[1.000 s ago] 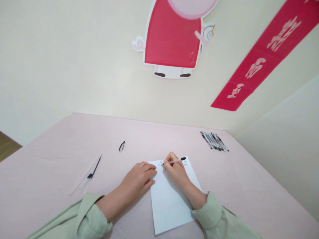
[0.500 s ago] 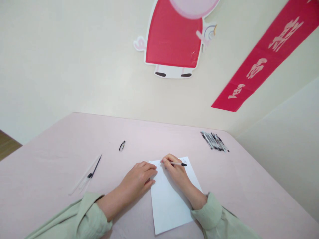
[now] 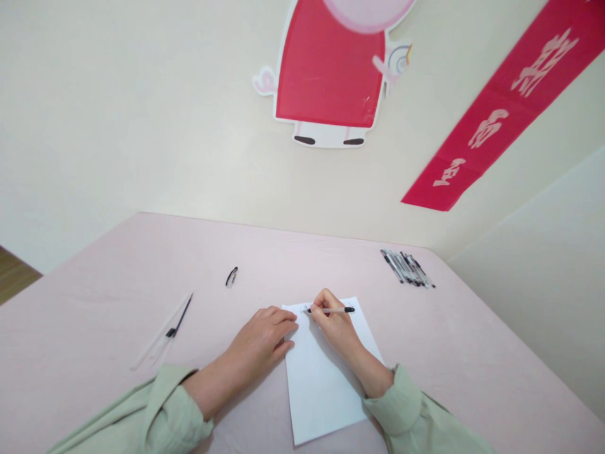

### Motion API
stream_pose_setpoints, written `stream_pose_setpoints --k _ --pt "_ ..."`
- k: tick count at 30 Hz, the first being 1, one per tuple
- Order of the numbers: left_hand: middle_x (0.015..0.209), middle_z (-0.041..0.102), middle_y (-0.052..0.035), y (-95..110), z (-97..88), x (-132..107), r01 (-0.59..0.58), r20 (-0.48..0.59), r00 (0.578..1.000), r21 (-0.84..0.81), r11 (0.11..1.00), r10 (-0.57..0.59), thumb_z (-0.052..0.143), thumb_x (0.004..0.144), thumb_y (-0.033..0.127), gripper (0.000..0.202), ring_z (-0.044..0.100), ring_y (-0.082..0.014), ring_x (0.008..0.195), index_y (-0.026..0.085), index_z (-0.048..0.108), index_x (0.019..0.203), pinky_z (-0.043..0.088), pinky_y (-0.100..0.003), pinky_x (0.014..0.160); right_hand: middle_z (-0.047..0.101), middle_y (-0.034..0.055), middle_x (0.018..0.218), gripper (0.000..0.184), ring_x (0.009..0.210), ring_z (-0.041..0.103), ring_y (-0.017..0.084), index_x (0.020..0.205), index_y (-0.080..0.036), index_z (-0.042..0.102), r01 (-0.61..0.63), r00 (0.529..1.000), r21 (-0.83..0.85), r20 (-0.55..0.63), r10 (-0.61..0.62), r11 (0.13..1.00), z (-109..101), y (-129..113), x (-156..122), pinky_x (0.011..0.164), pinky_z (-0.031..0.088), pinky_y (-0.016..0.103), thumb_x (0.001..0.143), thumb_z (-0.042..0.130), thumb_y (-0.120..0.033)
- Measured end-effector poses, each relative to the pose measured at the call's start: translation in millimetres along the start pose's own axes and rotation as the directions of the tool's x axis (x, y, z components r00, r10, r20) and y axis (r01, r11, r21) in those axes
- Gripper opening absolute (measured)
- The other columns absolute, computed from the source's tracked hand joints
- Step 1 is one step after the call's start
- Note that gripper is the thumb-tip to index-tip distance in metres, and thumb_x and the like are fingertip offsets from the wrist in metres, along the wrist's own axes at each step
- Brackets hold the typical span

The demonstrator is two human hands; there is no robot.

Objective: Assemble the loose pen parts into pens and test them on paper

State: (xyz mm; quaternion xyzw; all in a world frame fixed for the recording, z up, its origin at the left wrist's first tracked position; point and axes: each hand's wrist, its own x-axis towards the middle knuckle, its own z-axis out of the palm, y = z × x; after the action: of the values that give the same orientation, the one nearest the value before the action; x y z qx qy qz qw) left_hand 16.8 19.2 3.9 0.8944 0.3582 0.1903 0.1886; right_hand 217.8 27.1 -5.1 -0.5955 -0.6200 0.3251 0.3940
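A white sheet of paper (image 3: 321,384) lies on the pink table (image 3: 94,302) in front of me. My right hand (image 3: 333,325) pinches a clear pen (image 3: 338,309) with a black end, its tip on the sheet's top edge beside some small marks. My left hand (image 3: 262,340) rests on the sheet's left edge, fingers curled down flat against it, with nothing in it. Both arms wear pale green sleeves.
A black pen cap (image 3: 231,277) lies further back on the table. Loose pen parts, a clear barrel and a dark refill (image 3: 171,329), lie to the left. Several pens (image 3: 407,268) are bunched at the far right corner. The wall behind carries a red cartoon cut-out (image 3: 331,69) and a red banner (image 3: 496,113).
The pen in my right hand has tilted slightly, its black end dipping then rising, while the tip stays on the paper's top edge. My left hand has not moved.
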Motion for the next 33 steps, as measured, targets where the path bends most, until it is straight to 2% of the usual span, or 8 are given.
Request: stream_pose_setpoints --k 25,33 --pt "0.118 0.066 -0.0068 -1.1 1.7 -0.1 0.003 0.002 1.0 0.002 1.0 -0.003 0.064 0.081 0.015 0.028 0.057 -0.0245 0.108 0.021 0.066 0.108 0.045 -0.041 0.092 0.045 -0.0062 0.057 0.01 0.055 0.044 0.013 0.067 -0.023 0.044 -0.014 1.0 -0.016 -0.02 0.013 1.0 0.1 -0.6 1.6 0.054 0.031 0.025 0.076 0.048 -0.022" --pt "0.12 0.066 -0.0072 -2.0 1.0 -1.1 0.015 0.015 1.0 -0.006 1.0 -0.015 0.064 0.082 0.015 0.027 0.056 -0.0253 0.109 0.02 0.066 0.108 0.044 -0.043 0.094 0.043 -0.0064 0.057 0.011 0.056 0.043 0.013 0.066 -0.022 0.044 -0.019 0.999 -0.036 0.025 0.02 0.999 -2.3 -2.4 1.5 0.056 0.031 0.025 0.076 0.047 -0.02"
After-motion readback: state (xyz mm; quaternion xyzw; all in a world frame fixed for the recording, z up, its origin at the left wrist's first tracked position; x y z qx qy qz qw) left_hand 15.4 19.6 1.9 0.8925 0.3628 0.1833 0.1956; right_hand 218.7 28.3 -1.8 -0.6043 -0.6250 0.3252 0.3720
